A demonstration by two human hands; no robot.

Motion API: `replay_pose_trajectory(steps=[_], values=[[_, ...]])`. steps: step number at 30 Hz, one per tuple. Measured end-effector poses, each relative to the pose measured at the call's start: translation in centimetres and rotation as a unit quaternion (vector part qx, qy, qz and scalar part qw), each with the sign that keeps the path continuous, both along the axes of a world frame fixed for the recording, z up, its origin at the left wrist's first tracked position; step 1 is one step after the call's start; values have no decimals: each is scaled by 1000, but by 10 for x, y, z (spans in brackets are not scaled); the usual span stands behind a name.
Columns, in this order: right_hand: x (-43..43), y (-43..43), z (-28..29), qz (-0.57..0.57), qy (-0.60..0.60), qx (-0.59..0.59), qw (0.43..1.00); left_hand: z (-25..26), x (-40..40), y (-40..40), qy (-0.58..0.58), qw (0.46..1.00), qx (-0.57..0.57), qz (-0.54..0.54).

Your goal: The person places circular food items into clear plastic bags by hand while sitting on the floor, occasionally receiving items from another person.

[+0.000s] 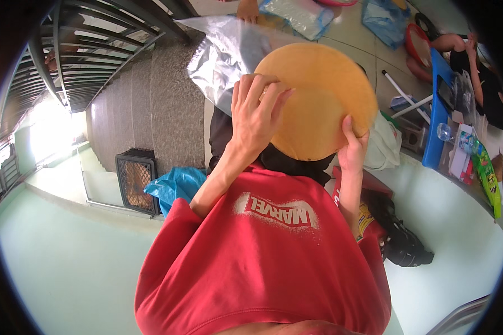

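Note:
A round, flat, orange-yellow sheet (318, 96) stands tilted in front of my chest, above my dark-clothed lap. My right hand (354, 142) grips its lower right edge, with the thumb on the near face. At the left edge is my left hand (257, 100), its fingers bent against the sheet; whether they pinch it cannot be told. Behind the sheet and my left hand lies a silvery plastic bag (222, 63). What the sheet is made of is not clear.
Dark metal railings (105, 46) and grey steps (125, 96) lie left, beside a black crate (137, 182) and a blue plastic bag (178, 184). A blue table (435, 113) stands right. Another person's hand (247, 10) is at the top; another person sits far right.

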State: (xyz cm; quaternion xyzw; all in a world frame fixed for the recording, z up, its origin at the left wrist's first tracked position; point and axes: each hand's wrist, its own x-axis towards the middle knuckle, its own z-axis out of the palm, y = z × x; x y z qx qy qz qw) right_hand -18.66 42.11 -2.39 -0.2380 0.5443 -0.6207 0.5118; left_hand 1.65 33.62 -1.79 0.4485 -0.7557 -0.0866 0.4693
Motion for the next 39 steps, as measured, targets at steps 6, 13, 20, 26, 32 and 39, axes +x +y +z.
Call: replay_pose_trajectory(steps=[6, 13, 20, 26, 32, 39], values=[[-8, 5, -25, 58, 13, -3, 998, 3, -3, 1, 7, 1000, 23, -17], [14, 2, -23, 13, -82, -3, 997, 8, -8, 11, 46, 996, 46, -53], [48, 8, -48, -36, -146, 20, 988, -13, -7, 13, 189, 961, 202, -17], [58, -1, -64, -16, -102, 41, 994, -67, 26, -15, 544, 774, 304, -112], [53, 0, -61, -28, -65, 40, 997, -61, 52, -18, 770, 441, 393, -240], [51, -5, -46, -7, -5, 25, 1000, -87, 72, -16, 847, 94, 286, -439]])
